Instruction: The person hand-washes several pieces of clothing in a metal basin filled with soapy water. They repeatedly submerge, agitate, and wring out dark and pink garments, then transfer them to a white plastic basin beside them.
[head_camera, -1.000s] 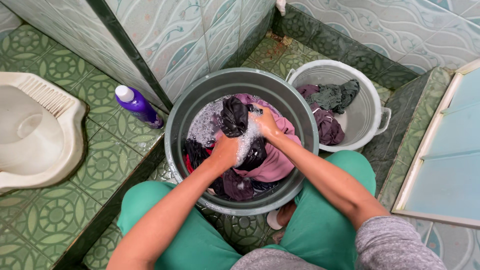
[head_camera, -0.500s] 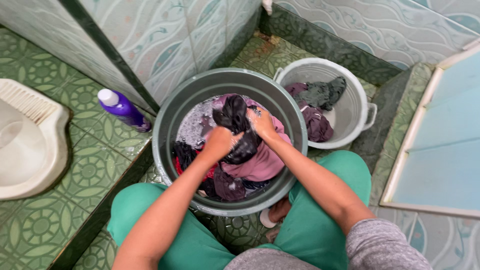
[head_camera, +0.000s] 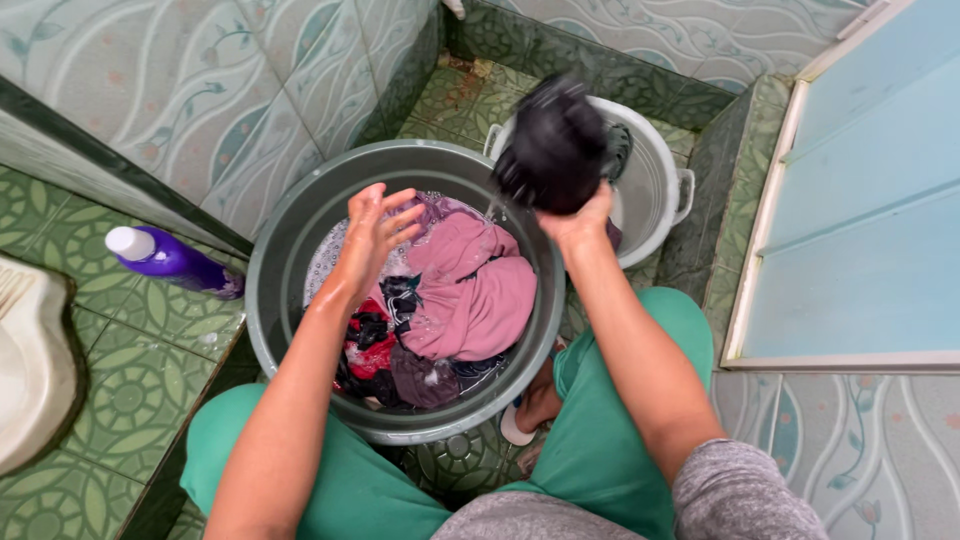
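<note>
Two tubs on green floor tiles. Far left, purple bottle (head_camera: 175, 262) lying on its side. Grey basin (head_camera: 290, 235) holds soapy water, pink garment (head_camera: 478, 290), dark and red clothes. Left hand (head_camera: 372, 232) hovers over it, fingers spread, empty. Right hand (head_camera: 578, 218) clamps wadded black garment (head_camera: 553, 148), raised above white tub (head_camera: 655, 195).

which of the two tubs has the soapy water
The big grey-green tub in front of the person; suds show among its clothes. The smaller white tub behind shows no foam.
</note>
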